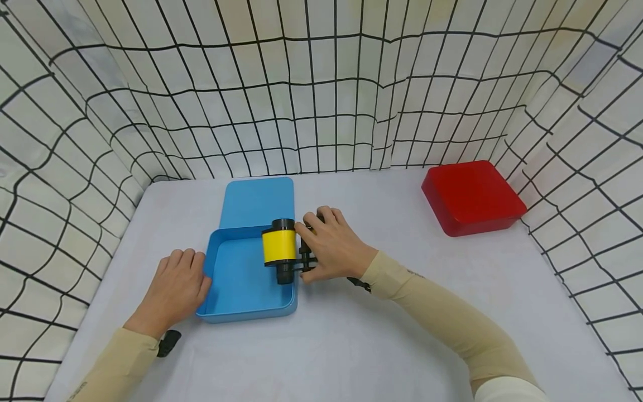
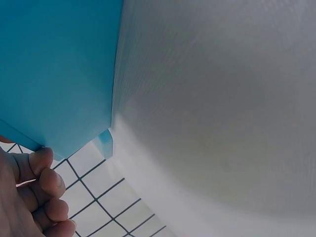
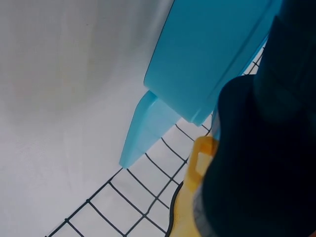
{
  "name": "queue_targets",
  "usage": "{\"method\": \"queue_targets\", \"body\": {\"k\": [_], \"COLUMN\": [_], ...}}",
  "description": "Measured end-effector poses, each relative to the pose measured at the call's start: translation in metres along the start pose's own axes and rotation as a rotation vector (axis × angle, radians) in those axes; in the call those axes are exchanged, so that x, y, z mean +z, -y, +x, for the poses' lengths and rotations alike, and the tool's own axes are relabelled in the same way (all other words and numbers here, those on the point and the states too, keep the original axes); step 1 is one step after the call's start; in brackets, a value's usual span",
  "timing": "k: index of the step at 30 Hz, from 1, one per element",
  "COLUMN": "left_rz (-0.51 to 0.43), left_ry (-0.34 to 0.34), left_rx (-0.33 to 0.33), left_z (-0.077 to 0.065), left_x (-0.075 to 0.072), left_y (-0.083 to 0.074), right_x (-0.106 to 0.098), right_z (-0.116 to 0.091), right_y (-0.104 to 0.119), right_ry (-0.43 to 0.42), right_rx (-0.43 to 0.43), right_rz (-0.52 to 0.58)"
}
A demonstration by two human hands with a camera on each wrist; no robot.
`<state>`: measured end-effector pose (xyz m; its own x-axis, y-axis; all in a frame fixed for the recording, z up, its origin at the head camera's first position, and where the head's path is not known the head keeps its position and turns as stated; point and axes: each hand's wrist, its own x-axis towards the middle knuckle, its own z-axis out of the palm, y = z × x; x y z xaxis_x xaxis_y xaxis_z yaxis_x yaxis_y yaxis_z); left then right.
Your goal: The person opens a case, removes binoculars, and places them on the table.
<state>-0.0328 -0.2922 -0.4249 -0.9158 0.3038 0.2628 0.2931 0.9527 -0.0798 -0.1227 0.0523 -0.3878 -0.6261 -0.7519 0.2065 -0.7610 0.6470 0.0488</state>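
A pair of yellow and black binoculars (image 1: 279, 247) is held by my right hand (image 1: 335, 244), which grips its right barrel from above. The left barrel hangs over the right side of an open blue box (image 1: 246, 316). Dark parts of the binoculars (image 3: 256, 163) fill the right side of the right wrist view. At the box's left wall, my left hand (image 1: 176, 287) holds the rim with curled fingers. Its fingertips (image 2: 52, 182) show beside the box wall (image 2: 59, 74) in the left wrist view. Behind the box lies its blue lid (image 1: 258, 200).
A red box (image 1: 474, 195), closed on top, sits at the far right of the white table (image 1: 361, 346). Black wire grid (image 1: 331, 84) panels stand along the back and both sides.
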Motion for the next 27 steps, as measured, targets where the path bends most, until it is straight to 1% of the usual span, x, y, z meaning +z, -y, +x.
{"method": "queue_targets", "body": {"k": [7, 13, 17, 21, 27], "left_rz": [-0.010, -0.010, -0.010, -0.014, -0.012], "left_ry": [-0.016, -0.020, -0.025, -0.025, -0.017], "left_rx": [0.005, 0.007, 0.013, 0.012, 0.007], "left_z": [0.000, -0.001, 0.000, 0.000, -0.001], "left_x": [0.002, 0.003, 0.003, 0.003, 0.002], "left_y": [0.000, 0.001, 0.001, 0.001, 0.000], "right_x": [0.001, 0.003, 0.005, 0.005, 0.004], "right_z": [-0.003, -0.005, -0.007, -0.009, -0.012], "right_y": [-0.004, -0.005, -0.007, -0.010, -0.015], "right_ry": [0.002, 0.002, 0.003, -0.009, -0.005], "right_rx": [0.012, 0.022, 0.029, 0.027, 0.041], "right_rz": [-0.008, 0.016, 0.010, -0.003, -0.005]}}
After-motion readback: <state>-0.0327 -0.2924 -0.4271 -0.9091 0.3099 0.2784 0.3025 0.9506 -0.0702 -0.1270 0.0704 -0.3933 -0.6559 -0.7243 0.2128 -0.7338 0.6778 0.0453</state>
